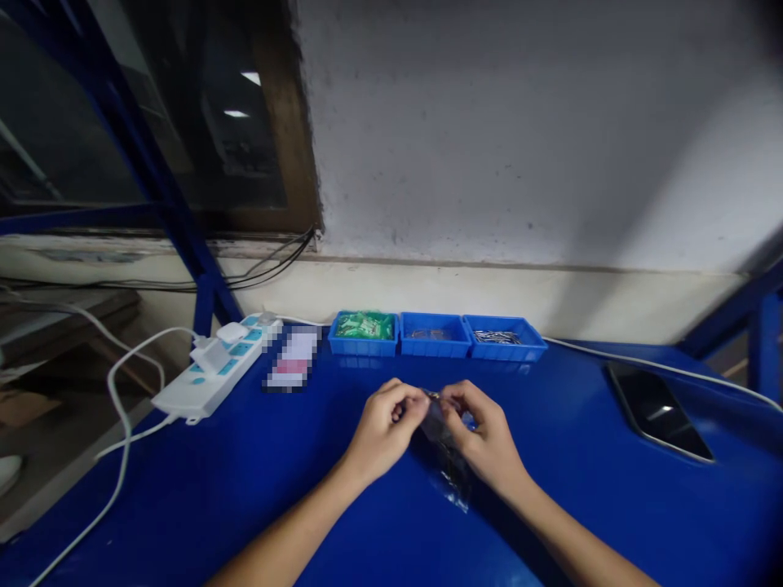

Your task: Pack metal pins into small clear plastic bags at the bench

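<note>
Just in front of the bins, a small clear plastic bag (449,461) hangs between my two hands, its lower end slanting down toward me over the blue table (294,497). My left hand (388,424) pinches the bag's upper left edge between thumb and fingers. On the other side, my right hand (480,428) is closed on the upper right edge. Something small and shiny shows at the top between the fingertips, too small to name. What lies inside the bag cannot be made out clearly.
Behind my hands stand three blue bins: one with green packets (365,326), one with a few small pieces (434,336), one with thin metal parts (502,338). A power strip (214,371) with cables lies left, beside a pixelated item (294,359). At right rests a phone (657,412).
</note>
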A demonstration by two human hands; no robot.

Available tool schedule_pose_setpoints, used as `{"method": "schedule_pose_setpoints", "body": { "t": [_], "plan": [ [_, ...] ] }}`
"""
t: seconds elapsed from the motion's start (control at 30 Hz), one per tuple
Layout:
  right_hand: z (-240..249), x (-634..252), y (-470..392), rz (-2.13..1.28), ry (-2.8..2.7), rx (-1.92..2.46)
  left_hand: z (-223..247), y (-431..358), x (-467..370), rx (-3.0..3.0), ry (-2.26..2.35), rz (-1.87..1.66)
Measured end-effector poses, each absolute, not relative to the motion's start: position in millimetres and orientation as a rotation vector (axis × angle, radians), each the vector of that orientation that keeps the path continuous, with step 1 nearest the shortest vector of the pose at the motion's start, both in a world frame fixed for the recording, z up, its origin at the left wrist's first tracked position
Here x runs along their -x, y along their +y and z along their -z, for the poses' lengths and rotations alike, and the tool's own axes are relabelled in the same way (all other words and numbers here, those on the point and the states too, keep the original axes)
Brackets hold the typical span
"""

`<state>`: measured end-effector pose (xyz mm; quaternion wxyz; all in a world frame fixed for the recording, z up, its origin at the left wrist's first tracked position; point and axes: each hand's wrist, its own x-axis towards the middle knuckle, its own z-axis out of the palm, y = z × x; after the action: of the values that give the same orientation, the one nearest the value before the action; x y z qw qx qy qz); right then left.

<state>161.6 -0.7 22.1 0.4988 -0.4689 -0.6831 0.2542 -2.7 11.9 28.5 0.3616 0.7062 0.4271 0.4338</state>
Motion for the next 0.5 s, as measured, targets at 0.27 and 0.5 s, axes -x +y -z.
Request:
{"method": "schedule_pose_setpoints", "body": {
  "t": [0.27,0.5],
  "plan": [
    [-20.3,-164.5,-5.6,-0.26,-1.91,0.924,-19.0,11.0,-4.6,-1.232,0.979,-0.888],
    [-15.1,-164.4,-5.6,-0.189,-1.843,0.972,-23.0,8.2,-6.3,-1.341,1.013,-0.998]
  ]
}}
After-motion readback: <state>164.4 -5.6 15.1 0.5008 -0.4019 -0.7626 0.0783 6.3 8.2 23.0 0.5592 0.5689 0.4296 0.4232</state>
